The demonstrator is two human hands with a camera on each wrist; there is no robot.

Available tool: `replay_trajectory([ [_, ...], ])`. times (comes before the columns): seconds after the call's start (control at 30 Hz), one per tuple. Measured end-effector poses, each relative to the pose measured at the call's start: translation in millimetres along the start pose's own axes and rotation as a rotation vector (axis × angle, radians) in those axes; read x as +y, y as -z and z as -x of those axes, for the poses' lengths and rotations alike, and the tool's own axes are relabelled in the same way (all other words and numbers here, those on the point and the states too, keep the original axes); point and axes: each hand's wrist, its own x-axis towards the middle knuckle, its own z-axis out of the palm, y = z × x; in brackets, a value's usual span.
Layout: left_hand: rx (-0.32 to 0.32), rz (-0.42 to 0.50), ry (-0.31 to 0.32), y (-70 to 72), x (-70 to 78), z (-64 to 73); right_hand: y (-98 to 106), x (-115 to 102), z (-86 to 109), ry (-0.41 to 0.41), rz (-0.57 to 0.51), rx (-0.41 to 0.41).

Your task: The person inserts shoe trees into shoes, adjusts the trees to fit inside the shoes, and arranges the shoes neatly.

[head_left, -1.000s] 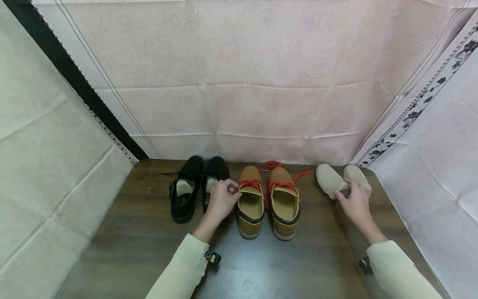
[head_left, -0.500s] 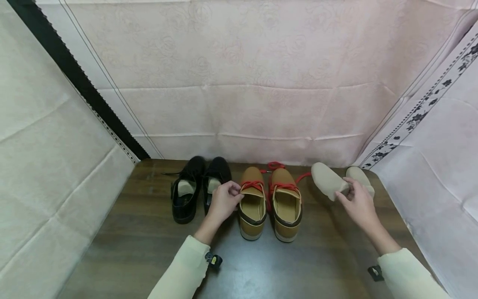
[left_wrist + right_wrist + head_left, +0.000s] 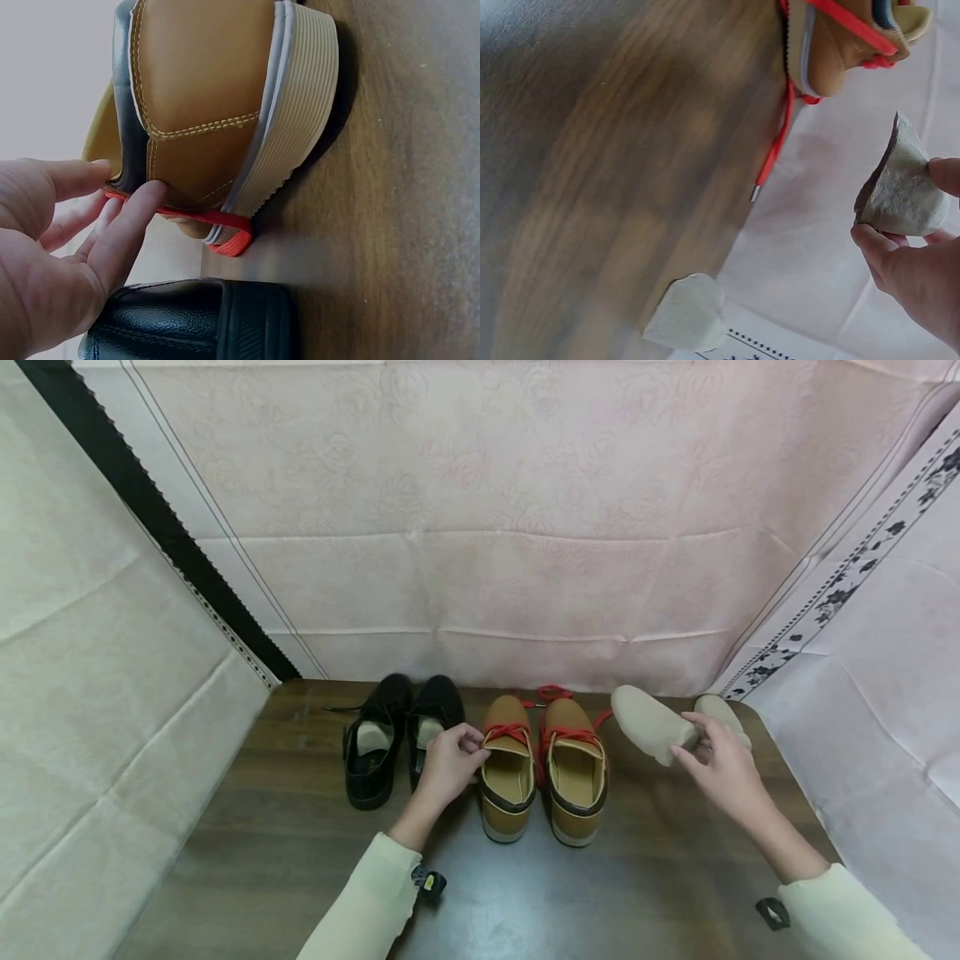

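My right hand (image 3: 726, 775) pinches an off-white, toe-shaped shoe insert (image 3: 647, 723) between thumb and fingers. In the right wrist view the insert (image 3: 907, 187) is raised over the surface, its rough edge facing the tan shoes. Its twin insert (image 3: 720, 710) lies at the back right, partly behind that hand. My left hand (image 3: 450, 762) pinches the collar of the left tan shoe (image 3: 504, 818), near the red laces (image 3: 506, 730). In the left wrist view the thumb lies over the collar, with the fingers outside it. The right tan shoe (image 3: 575, 820) stands alongside, toe to the wall.
A pair of black shoes, the left black shoe (image 3: 369, 783) and right black shoe (image 3: 437, 697), stands left of the tan pair. Loose red lace (image 3: 774, 154) trails beside the right tan shoe. Pale cloth (image 3: 480, 585) walls the wooden surface (image 3: 247, 860) at back and sides.
My right hand has lifted one insert away from its twin and carried it left, toward the tan shoes. The left hand has stayed at the left tan shoe.
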Motion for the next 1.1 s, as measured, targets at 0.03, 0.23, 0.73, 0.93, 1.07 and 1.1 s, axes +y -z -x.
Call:
replay_trajectory([
  [0.03, -0.001, 0.004, 0.002, 0.1, 0.0, -0.1, 1.1, -2.3, 0.5, 0.010, -0.003, 0.001],
  [0.23, -0.003, 0.016, 0.003, 1.1, 0.1, -0.6, 5.0, -16.3, 3.4, 0.059, -0.048, -0.003],
  [0.73, -0.027, 0.012, 0.004, 2.2, 0.3, -1.4, 5.2, -40.5, 8.3, 0.100, -0.061, -0.039],
  [0.93, -0.040, 0.014, 0.006, 3.2, -0.3, -1.7, 5.6, -50.3, 9.0, 0.109, -0.096, -0.053],
  [1.07, -0.044, 0.015, -0.004, 3.7, -0.1, -1.6, 5.7, -56.8, 10.6, 0.113, -0.106, -0.064],
  [1.1, -0.044, 0.016, -0.003, 3.8, 0.3, -1.5, 5.6, -58.5, 11.3, 0.115, -0.107, -0.068],
])
